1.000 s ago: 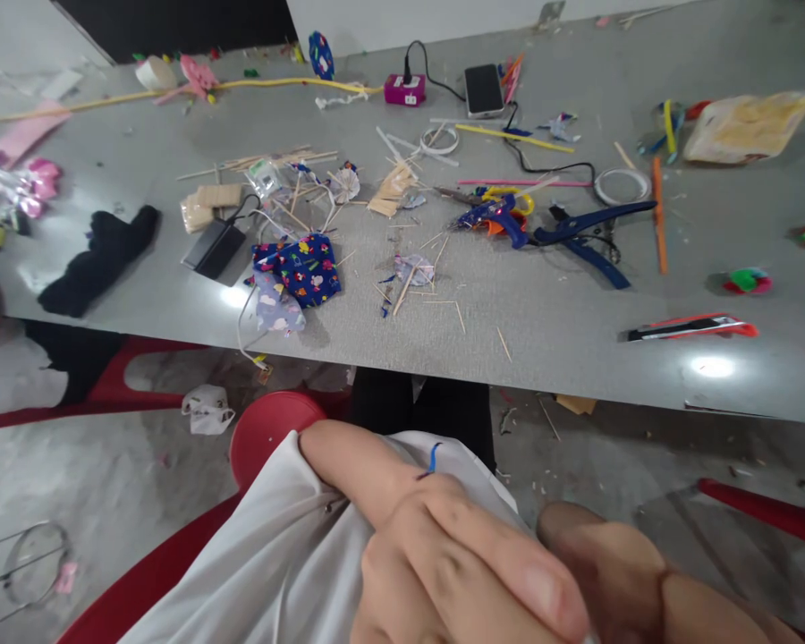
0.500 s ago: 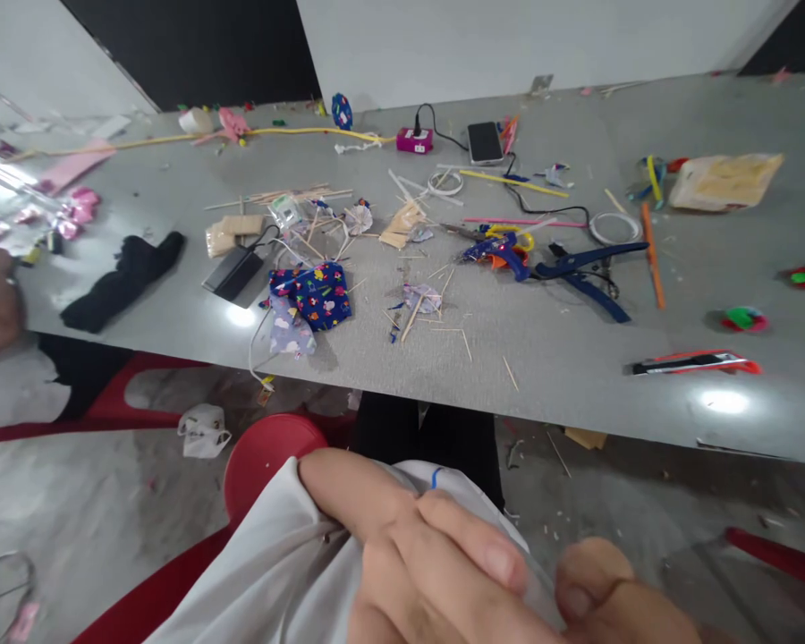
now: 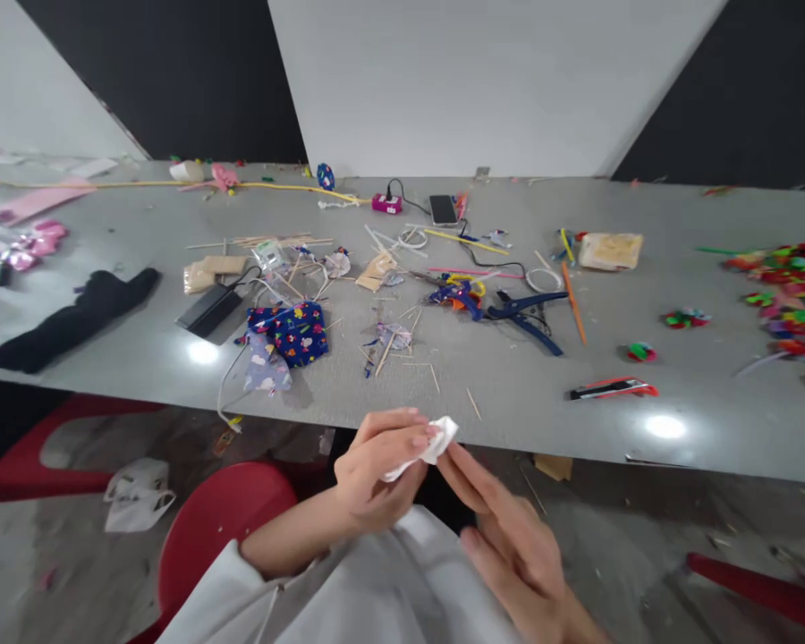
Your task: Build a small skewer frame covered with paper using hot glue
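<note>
A crumpled white tissue [image 3: 441, 438] is held by my left hand [image 3: 379, 465] in front of the table's near edge. Its fingers are folded over the tissue, and part of it shows below them. My right hand [image 3: 513, 537] comes up from the lower right with fingers stretched out, fingertips at the tissue's right side and the thumb apart below. On the table [image 3: 349, 402] beyond my hands lie thin wooden sticks [image 3: 385, 353], patterned blue fabric [image 3: 299, 335], a blue glue gun [image 3: 460, 295], dark blue cutters [image 3: 527, 317] and an orange-and-black utility knife [image 3: 614, 387].
A black cloth [image 3: 77, 320] and a black power adapter [image 3: 211, 310] lie at the left. Further back are a phone [image 3: 444, 210] and a purple socket block [image 3: 386, 204]. Colourful pieces [image 3: 795, 295] are heaped at the far right. A red stool [image 3: 221, 523] stands beside me.
My hands have moved up and away from me, and the white tissue now shows between them. The view has tilted up and turned right. The other person's hand at the left is out of view.
</note>
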### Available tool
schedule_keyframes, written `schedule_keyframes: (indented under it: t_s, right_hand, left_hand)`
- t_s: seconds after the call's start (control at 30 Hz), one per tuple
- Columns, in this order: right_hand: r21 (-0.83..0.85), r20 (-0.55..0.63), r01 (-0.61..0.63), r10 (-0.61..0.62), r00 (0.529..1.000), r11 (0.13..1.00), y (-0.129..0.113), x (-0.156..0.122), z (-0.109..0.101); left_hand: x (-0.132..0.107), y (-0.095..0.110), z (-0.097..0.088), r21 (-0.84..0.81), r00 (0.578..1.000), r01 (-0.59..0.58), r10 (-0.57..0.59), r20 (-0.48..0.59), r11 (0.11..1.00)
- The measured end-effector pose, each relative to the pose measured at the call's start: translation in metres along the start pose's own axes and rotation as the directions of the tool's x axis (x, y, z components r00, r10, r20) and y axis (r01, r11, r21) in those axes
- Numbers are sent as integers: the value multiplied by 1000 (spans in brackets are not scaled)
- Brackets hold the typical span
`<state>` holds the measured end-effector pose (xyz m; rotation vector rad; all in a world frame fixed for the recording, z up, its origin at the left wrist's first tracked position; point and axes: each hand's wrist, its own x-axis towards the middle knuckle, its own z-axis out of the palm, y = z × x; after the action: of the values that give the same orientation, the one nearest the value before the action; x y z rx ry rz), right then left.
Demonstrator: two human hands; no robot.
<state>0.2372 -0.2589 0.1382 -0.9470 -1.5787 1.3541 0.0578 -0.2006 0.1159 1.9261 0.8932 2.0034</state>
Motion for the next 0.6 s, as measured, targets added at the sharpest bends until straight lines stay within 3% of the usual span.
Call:
schedule_keyframes:
  t_s: [0.07,0.17,0.23,0.3,0.37,0.4,0.47,0.6]
  right_hand:
    - [-104,2,61,-61,998,993,10,5,1]
    - [-262,-108,111,-143,984,959,27,11,0]
    - [-315,-159,84,-139,977,946,35,17,-1]
    - [-315,-140,46,-94,986,948,40,24,-1]
    - [-272,-56,29,-46,997,962,41,31,1]
    - [-236,-6,19,-21,1000,972,40,33,2]
    - [-148,81,-10,22,996,989,39,37,5]
    - [-19,152,-85,87,985,996,38,37,8]
  left_hand:
    - [-10,-7,-10,-53,998,57,-57,5,997]
    - [-27,-9,-20,-115,956,290,-282,82,950]
    - [-35,-5,-22,-127,860,507,-490,142,853]
    - [-41,-1,-20,-143,708,702,-663,244,697]
    - [-45,2,-18,-178,573,818,-746,338,548]
    - [-47,3,-17,-204,530,848,-763,371,490]
    - [-49,3,-16,-252,485,874,-775,406,415]
    - [-48,2,-18,-284,467,882,-778,419,376]
